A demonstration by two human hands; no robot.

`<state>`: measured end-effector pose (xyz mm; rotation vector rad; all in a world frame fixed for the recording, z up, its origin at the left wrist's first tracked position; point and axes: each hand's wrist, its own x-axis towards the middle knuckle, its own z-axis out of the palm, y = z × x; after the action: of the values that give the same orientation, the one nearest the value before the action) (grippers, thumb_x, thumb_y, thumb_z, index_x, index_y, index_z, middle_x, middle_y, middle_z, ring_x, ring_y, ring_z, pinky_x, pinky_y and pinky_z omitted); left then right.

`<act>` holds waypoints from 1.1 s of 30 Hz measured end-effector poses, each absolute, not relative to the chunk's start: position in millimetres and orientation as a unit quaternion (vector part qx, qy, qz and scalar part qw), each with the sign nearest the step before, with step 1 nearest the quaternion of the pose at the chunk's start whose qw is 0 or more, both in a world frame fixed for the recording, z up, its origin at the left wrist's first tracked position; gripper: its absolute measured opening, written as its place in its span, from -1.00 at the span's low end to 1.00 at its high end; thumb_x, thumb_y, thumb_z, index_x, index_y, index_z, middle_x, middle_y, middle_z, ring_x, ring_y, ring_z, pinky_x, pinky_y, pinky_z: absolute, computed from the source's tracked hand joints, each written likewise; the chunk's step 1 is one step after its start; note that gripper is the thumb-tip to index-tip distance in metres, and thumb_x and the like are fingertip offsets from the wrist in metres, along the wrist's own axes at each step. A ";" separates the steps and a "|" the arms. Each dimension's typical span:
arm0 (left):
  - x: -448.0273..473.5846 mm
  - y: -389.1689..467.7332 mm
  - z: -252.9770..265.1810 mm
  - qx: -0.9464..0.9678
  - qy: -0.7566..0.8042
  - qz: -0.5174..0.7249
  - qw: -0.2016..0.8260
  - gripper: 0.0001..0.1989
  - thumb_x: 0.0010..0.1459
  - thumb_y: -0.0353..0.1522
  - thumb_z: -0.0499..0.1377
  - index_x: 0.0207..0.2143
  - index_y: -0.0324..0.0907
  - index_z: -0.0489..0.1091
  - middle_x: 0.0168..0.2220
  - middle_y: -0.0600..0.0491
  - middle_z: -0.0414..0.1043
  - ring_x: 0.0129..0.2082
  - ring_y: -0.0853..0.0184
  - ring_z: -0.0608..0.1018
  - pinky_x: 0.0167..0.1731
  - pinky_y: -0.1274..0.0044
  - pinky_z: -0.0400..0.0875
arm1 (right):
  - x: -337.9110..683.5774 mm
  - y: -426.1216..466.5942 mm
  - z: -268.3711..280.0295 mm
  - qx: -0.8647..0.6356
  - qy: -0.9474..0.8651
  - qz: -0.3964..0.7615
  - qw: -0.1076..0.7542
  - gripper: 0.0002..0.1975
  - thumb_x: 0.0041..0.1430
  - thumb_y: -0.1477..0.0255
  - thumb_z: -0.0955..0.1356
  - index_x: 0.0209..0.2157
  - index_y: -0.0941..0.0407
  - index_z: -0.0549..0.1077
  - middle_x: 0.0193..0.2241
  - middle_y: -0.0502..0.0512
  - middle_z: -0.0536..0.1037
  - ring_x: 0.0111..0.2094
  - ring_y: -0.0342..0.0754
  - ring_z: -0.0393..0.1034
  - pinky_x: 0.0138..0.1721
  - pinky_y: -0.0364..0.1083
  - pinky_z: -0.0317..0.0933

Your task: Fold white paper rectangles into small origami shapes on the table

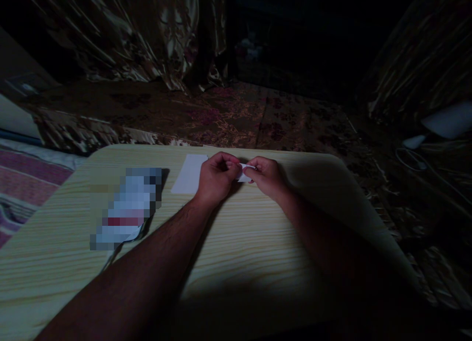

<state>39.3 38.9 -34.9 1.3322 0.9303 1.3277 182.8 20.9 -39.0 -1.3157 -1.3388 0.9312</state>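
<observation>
Between my two hands is a small piece of white paper point(242, 176), pinched from both sides just above the table. My left hand point(217, 178) grips its left end with thumb and fingers. On the other end, my right hand point(266, 176) closes thumb and fingers. Much of the paper is covered by the fingers, so its full shape is hidden. A larger white sheet or stack of paper point(189, 174) lies flat on the table, partly behind my left hand.
The pale wood-grain table point(236, 242) has rounded far corners. A blurred-out phone-like device point(129, 208) with a cable lies at left. Beyond stand a patterned cloth-covered ledge point(221, 112) and curtains point(165, 36). A white object with a cord point(448, 120) sits at right. The room is dim.
</observation>
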 end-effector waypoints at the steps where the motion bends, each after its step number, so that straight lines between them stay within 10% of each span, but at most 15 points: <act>1: 39.5 38.6 -34.5 0.551 0.385 0.548 0.498 -0.82 -0.11 -0.36 0.30 -0.41 -0.24 0.43 -0.52 0.11 0.38 -0.57 0.48 0.38 -0.53 0.61 0.30 | 182.9 20.9 -39.2 -0.544 -0.553 0.384 0.501 -0.85 -0.06 0.36 0.37 -0.46 0.16 0.41 -0.62 -0.05 0.42 -0.58 -0.18 0.30 -0.58 -0.20 0.11; 33: 39.1 36.2 -33.2 0.552 0.400 0.527 0.508 -0.81 -0.11 -0.36 0.30 -0.38 -0.24 0.46 -0.52 0.09 0.42 -0.59 0.48 0.38 -0.57 0.62 0.25 | 182.9 17.6 -32.6 -0.522 -0.541 0.404 0.521 -0.89 -0.09 0.40 0.38 -0.52 0.16 0.44 -0.61 -0.04 0.43 -0.56 -0.17 0.28 -0.53 -0.18 0.11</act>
<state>39.1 36.2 -33.2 1.3302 0.9637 1.2701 182.9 17.6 -32.6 -1.2510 -1.2960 0.9687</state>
